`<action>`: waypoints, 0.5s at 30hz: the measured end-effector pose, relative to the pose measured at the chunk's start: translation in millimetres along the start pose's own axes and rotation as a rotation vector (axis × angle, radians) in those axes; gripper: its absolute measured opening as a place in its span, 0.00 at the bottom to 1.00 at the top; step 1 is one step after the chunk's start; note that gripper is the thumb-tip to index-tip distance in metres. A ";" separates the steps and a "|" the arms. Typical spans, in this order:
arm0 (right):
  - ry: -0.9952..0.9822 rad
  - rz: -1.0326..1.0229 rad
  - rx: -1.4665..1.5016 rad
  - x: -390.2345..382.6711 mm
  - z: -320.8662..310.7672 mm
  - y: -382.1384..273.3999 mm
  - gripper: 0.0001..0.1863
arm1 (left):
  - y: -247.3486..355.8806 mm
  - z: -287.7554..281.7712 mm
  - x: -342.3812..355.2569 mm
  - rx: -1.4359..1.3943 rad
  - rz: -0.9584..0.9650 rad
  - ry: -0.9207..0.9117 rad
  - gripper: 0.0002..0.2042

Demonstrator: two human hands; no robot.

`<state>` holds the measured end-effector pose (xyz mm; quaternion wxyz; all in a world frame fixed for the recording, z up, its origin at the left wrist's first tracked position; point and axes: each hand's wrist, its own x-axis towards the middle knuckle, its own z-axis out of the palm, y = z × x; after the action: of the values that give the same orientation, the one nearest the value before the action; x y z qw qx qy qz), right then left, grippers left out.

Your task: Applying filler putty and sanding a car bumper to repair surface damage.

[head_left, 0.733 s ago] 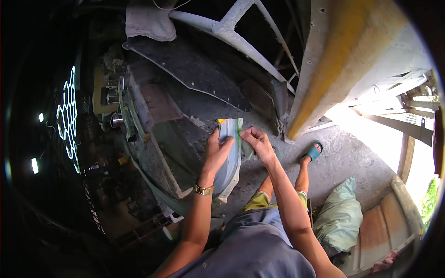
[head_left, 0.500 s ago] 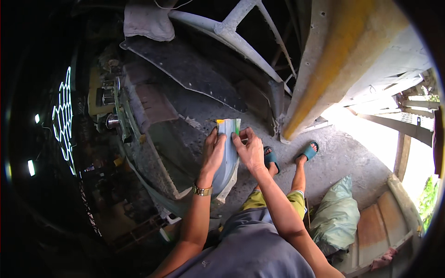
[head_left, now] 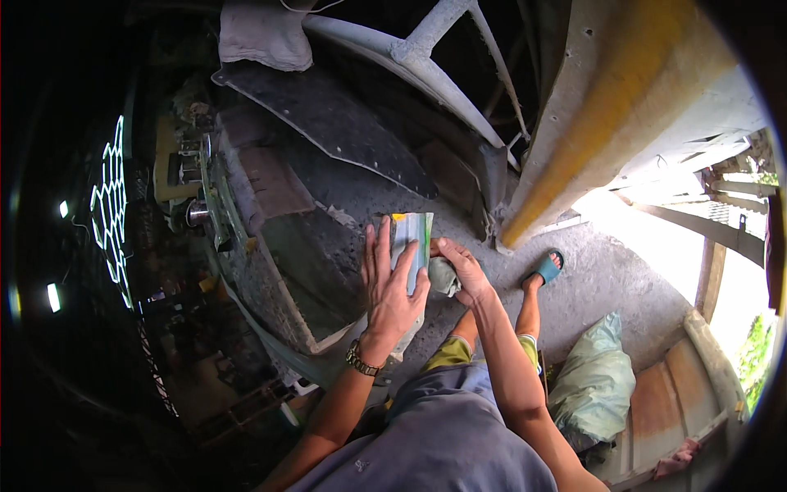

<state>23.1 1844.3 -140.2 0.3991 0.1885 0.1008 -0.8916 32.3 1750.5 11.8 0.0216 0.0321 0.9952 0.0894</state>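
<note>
Head camera view: looking down past a grey shirt point(head_left: 434, 443), a person holds both bare hands at a narrow, curved strip point(head_left: 416, 230), pale blue-grey with a yellow corner and a green edge, raised in front of the body above the grey floor point(head_left: 607, 283). The left hand point(head_left: 390, 302), wearing a metal wristwatch point(head_left: 363, 360), lies over the strip, its fingers long and spread apart. The right hand point(head_left: 469, 272) is at the strip's right edge, thumb and forefinger close together; whether they pinch it, I cannot tell. Just below them shows a crumpled grey-green lump point(head_left: 443, 277), held or not being unclear. A teal sandal point(head_left: 543, 268) stands on the floor, near a pale green sack point(head_left: 597, 375). Beyond the hands lies a large dark panel point(head_left: 328, 123); at upper right rises a cream panel with a yellow band point(head_left: 607, 107).
</note>
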 end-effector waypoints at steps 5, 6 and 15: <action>-0.035 0.053 -0.025 15.3 -10.7 0.4 0.09 | 12.6 5.5 1.3 0.261 -0.049 -0.196 0.29; -0.051 0.062 -0.018 18.1 -10.4 0.6 0.09 | 16.2 5.6 1.0 0.297 -0.066 -0.190 0.29; -0.097 0.065 -0.015 20.9 -10.0 2.1 0.07 | 13.6 5.6 -5.3 0.265 -0.122 -0.221 0.29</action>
<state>14.5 1832.1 -158.1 0.4338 0.1453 0.0821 -0.8854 38.7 1764.5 8.9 0.1320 -0.0159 0.9900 -0.0480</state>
